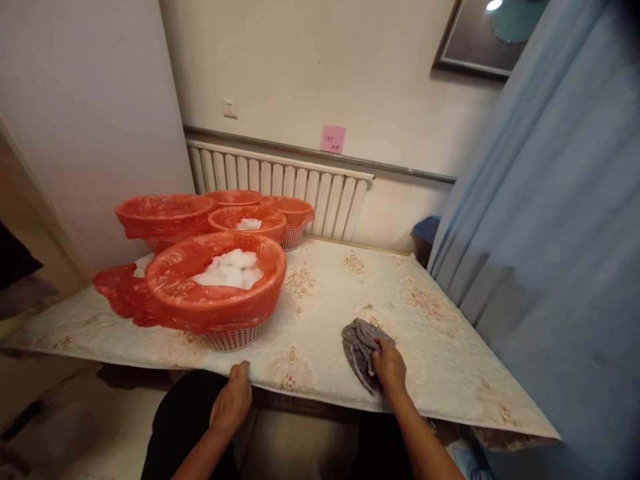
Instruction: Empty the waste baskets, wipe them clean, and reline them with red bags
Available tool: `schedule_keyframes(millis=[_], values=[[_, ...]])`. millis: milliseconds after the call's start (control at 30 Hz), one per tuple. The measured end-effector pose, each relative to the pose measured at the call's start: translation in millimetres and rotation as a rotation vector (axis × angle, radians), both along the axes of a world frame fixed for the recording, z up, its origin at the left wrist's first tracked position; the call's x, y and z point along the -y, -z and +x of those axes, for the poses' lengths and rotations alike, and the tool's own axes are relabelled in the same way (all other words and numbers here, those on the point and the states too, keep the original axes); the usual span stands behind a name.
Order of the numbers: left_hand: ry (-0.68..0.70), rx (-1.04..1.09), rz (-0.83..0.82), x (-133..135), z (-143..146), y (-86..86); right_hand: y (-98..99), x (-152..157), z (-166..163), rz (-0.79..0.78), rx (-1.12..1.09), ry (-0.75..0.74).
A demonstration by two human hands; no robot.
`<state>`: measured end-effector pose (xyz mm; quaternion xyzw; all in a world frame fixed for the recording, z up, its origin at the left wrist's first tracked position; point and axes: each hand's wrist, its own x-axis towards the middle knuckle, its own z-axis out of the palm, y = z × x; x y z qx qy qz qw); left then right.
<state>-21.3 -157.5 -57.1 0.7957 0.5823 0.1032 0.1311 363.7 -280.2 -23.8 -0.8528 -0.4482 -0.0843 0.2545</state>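
- Five baskets lined with red plastic stand at the left of the tabletop; two show white lumps.
- Left hand curls its fingers over the tabletop's near edge.
- One pink note on the wall, writing too small to read.
- Right hand clutches one grey cloth near the front edge.

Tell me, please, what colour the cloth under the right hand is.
The cloth under the right hand is mottled grey, seen best in the head view.

The cloth lies on the table right of the nearest basket, other baskets behind it.
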Motion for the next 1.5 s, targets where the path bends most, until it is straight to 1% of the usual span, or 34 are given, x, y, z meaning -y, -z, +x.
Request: schedule_keyframes(millis=[100, 233, 300, 367, 500, 700, 867, 1000, 1300, 1500], values=[[0.002, 0.012, 0.017, -1.4, -0.2, 3.5, 2.1, 17.8, 10.5, -0.017, 0.014, 0.025], [0.012, 0.006, 0.04, -2.6, -0.9, 6.8, 21.4, 35.0, 20.6, -0.042, -0.012, 0.0], [0.013, 0.003, 0.04, -2.5, -1.0, 6.7, 34.1, 39.1, 22.3, -0.032, -0.032, -0.008], [0.011, 0.005, 0.031, -1.8, -0.8, 5.5, 45.0, 40.6, 21.6, -0.007, -0.045, 0.019], [0.008, 0.003, 0.014, -0.1, 0.2, 2.3, 55.8, 40.6, 16.1, 0.028, -0.025, 0.09], [0.016, 0.008, 0.022, -0.5, 1.7, 1.6, 58.5, 44.1, 9.7, 0.083, 0.037, 0.062], [0.016, -0.006, 0.013, -1.5, 1.5, 4.6, 60.3, 44.7, 6.6, 0.121, 0.043, 0.073], [0.029, 0.014, 0.043, -1.4, 1.2, 5.4, 62.5, 43.2, 6.7, 0.128, 0.052, 0.09], [0.048, 0.093, -0.001, -1.8, -0.9, 12.8, 65.1, 52.2, 6.3, 0.203, -0.018, 0.026], [0.042, 0.122, -0.02, -1.9, -1.5, 15.1, 64.4, 55.3, -1.1, 0.188, -0.021, 0.038]])
